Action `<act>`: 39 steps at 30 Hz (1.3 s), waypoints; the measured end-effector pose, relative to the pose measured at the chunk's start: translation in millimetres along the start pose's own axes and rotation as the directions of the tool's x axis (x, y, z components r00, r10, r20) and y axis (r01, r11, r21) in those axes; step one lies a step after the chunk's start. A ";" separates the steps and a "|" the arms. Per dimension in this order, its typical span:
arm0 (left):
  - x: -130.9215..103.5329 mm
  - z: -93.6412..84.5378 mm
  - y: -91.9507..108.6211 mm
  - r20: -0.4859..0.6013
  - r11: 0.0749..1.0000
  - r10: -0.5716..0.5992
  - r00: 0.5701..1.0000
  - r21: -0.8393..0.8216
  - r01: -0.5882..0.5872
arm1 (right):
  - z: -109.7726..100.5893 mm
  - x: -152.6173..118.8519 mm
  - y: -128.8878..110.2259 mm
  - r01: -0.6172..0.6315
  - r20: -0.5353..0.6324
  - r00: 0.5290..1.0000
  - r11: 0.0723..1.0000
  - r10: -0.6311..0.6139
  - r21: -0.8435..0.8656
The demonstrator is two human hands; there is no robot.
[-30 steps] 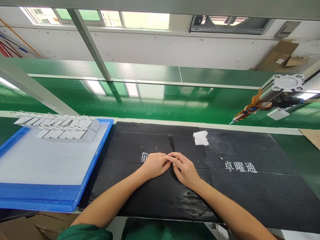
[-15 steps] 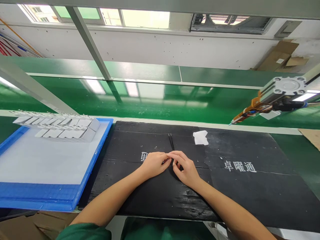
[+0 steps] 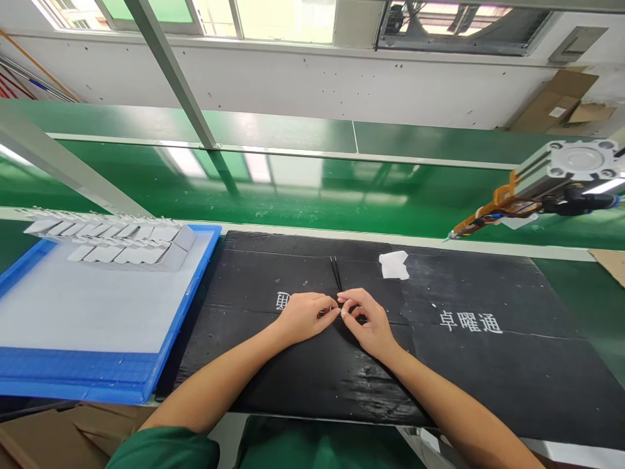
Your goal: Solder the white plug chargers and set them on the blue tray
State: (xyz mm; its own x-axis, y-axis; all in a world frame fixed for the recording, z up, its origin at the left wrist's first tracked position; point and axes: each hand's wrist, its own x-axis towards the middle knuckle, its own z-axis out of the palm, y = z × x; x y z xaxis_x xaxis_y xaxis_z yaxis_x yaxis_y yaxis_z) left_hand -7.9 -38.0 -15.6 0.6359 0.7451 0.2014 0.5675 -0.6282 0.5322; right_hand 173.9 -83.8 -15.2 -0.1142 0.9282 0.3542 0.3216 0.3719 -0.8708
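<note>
Over the black mat [image 3: 303,384], my left hand [image 3: 308,317] and my right hand [image 3: 370,326] meet fingertip to fingertip. Both are closed in a pinch, and whatever lies between the fingers is too small and hidden to name. Just beyond the fingertips lie slim black tweezers [image 3: 336,273], their tips pointing away from me and their near end covered by my hands. A crumpled white scrap [image 3: 393,265], paper or cloth, rests on the mat past my right hand.
At left a blue tray [image 3: 195,293] with a white sheet bears rows of small white parts with thin metal ends [image 3: 129,251]. An orange-tipped dispenser-like tool on a metal cylinder [image 3: 581,163] hangs at right. A green surface [image 3: 293,202] and a metal post [image 3: 170,71] stand behind.
My right hand's fingers have lifted and curled slightly, their tips now pinched against those of my left hand. The view has shifted a little; tray, tweezers and scrap lie as before.
</note>
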 end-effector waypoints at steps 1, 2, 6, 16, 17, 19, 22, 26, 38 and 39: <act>-0.1 0.2 -0.1 -0.003 1.000 0.003 1.000 -0.005 -0.003 | -0.3 0.0 -0.3 -0.004 -0.003 1.000 1.000 0.005 0.005; -0.2 0.3 -0.2 -0.004 1.000 0.006 1.000 -0.009 -0.006 | -0.6 0.1 -0.8 -0.009 -0.007 1.000 1.000 0.009 0.010; -0.1 0.4 -0.4 0.000 1.000 0.016 1.000 -0.013 -0.016 | -1.2 0.2 -2.3 -0.034 -0.016 0.999 0.999 0.035 0.027; -0.4 -1.1 -0.4 -0.003 0.999 0.046 0.999 -0.010 -0.046 | -1.0 0.9 -0.5 -0.066 -0.017 0.998 0.997 0.067 0.046; -0.4 -1.3 -0.3 0.000 0.999 0.044 0.999 -0.010 -0.044 | -1.0 1.1 -0.7 -0.072 -0.017 0.997 0.996 0.073 0.045; -0.4 -1.5 -0.2 0.006 0.999 0.042 0.999 -0.009 -0.042 | -0.9 1.1 -0.7 -0.078 -0.017 0.997 0.996 0.079 0.043; -0.4 -1.3 -0.1 0.005 0.999 0.045 0.999 -0.003 -0.045 | -0.6 0.5 0.0 -0.083 -0.017 0.996 0.996 0.084 0.040; -0.7 -0.5 0.1 -0.008 0.999 0.046 0.999 0.019 -0.046 | -0.5 -0.6 1.0 -0.084 -0.020 0.996 0.995 0.085 0.047; -0.8 0.6 -1.2 -0.041 0.996 0.083 0.996 0.039 -0.081 | -0.6 -1.8 1.6 -0.106 -0.003 0.994 0.991 0.106 0.079; -0.8 0.6 -1.3 -0.044 0.996 0.084 0.995 0.043 -0.083 | -0.7 -2.2 2.2 -0.118 0.007 0.993 0.987 0.118 0.104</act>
State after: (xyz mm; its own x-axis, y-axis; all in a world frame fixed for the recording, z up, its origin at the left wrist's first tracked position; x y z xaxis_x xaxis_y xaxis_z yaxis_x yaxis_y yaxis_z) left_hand -8.7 -38.0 -17.0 0.6581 0.6984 0.2812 0.5350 -0.6966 0.4781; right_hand 175.6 -85.1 -17.7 -0.0820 0.9657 0.2462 0.2332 0.2588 -0.9374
